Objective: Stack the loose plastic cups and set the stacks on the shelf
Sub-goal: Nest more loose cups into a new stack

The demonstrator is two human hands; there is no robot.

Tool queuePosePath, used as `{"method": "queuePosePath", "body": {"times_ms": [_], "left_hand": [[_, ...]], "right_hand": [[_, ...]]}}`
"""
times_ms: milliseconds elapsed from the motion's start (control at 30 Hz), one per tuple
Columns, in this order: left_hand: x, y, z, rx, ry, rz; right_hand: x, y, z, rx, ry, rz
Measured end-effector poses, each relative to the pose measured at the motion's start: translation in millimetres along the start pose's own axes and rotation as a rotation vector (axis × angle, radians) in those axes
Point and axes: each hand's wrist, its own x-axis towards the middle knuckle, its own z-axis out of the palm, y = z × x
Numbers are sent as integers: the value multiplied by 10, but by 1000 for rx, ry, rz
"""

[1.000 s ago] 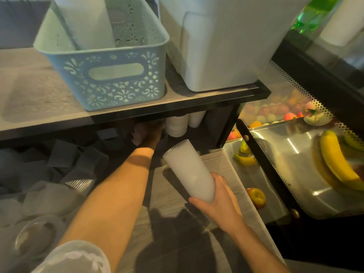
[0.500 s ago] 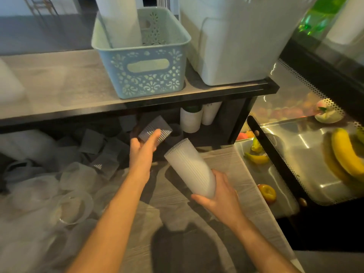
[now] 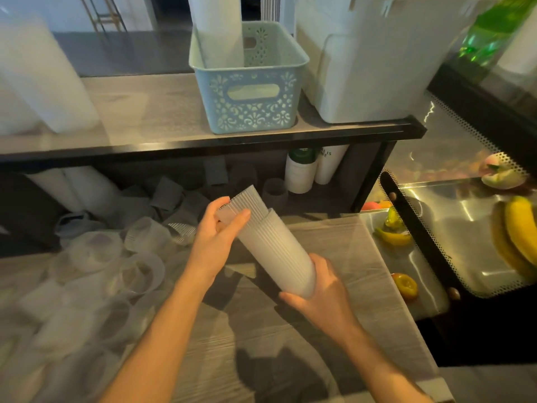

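Two hands are in play: a ribbed cup (image 3: 242, 206) is pinched by the left hand (image 3: 216, 237), fingers (image 3: 242, 216) closed across its base, and is being fed into the mouth of the stack (image 3: 279, 254), which is gripped at its lower end by the right hand (image 3: 322, 289), fingers wrapped shut around it. Stack is held tilted above the worktop (image 3: 334, 245), mouth up-left; cup looks only partly seated.

For a clean nest, cup axis should be lined up with stack axis before pushing; ribs likely bind if it goes in skewed. Light push only, thin plastic is probably easily crushed.

Many loose cups (image 3: 139, 269) are left scattered on the worktop at left and under the shelf (image 3: 261, 135), so the task is judged far from done.

Containers: blue basket (image 3: 247, 112) on the shelf holds a white roll or sleeve (image 3: 218, 30), exact nature not clear. White bin (image 3: 363, 68) beside it, contents hidden. Display case (image 3: 465, 228) at right holds bananas (image 3: 517, 228) and other fruit.
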Motion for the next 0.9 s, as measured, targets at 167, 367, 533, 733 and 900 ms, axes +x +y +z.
{"method": "queuePosePath", "body": {"times_ms": [167,367,533,733,900], "left_hand": [[-113,36,39,6,-49,2],[-236,-79,135,82,-155,-63],[-135,-55,242,6,-151,-92],[453,-296,448,5,66,-201],[909,-337,710,258,5,-340]], "right_hand": [[-21,-38,-38,21,-9,-55],[-2,-11,-23,30,0,-8],[-4,45,-56,34,-14,72],[120,124,-120,3,38,102],[210,184,-186,13,22,170]]}}
